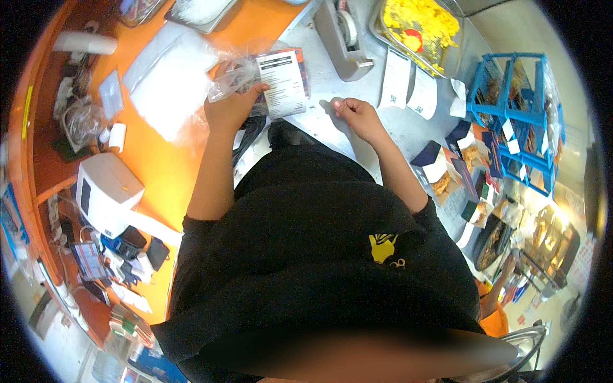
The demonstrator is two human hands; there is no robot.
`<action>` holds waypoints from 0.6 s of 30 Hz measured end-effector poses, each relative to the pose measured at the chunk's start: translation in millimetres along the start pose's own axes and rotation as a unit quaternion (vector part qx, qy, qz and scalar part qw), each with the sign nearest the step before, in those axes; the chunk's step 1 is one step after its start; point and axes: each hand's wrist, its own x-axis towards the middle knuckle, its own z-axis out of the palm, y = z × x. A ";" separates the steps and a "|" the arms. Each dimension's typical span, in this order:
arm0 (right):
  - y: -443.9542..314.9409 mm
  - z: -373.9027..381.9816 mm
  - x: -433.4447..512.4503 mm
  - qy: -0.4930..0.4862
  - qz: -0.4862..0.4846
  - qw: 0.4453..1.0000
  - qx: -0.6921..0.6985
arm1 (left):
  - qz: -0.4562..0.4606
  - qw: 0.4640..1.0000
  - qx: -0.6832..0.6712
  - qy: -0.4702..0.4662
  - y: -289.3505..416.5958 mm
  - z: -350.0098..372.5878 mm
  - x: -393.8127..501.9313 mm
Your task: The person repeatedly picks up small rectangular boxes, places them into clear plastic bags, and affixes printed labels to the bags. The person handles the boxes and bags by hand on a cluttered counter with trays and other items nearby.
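Observation:
My left hand (pixel 232 107) grips a clear plastic bag (pixel 234 76) at its gathered part, the thumb resting by a printed paper slip (pixel 282 84). The slip lies on a dark box with orange and blue print, seen through the plastic. To the right, my right hand (pixel 355 115) is held over the metal counter with its fingers curled and thumb and index finger together; whether something small is between them cannot be told. Beyond it stands a grey tape dispenser (pixel 347 57). Two printed slips (pixel 395 79) lie right of the dispenser, beside a wire basket of yellow food (pixel 421 24).
White plastic bags (pixel 167 86) lie on the orange counter at left, above a white receipt printer (pixel 110 191). Blue racks (pixel 512 110) stand at right, near open food boxes (pixel 438 177) and a dark pan (pixel 493 244). A co-worker's arm (pixel 498 292) shows at lower right.

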 end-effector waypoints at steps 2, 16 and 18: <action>-0.1 -8.8 -13.2 0.008 0.008 1.000 -0.024 | -0.008 0.994 -0.006 -0.110 2.0 7.7 14.6; 15.5 -69.6 -18.4 0.233 -0.067 0.960 -0.139 | -0.299 0.760 -0.506 0.276 -69.4 -204.0 -21.6; 14.4 -60.8 -14.5 0.232 -0.103 0.956 -0.147 | -0.262 0.804 -0.440 0.301 -96.3 -227.1 -39.8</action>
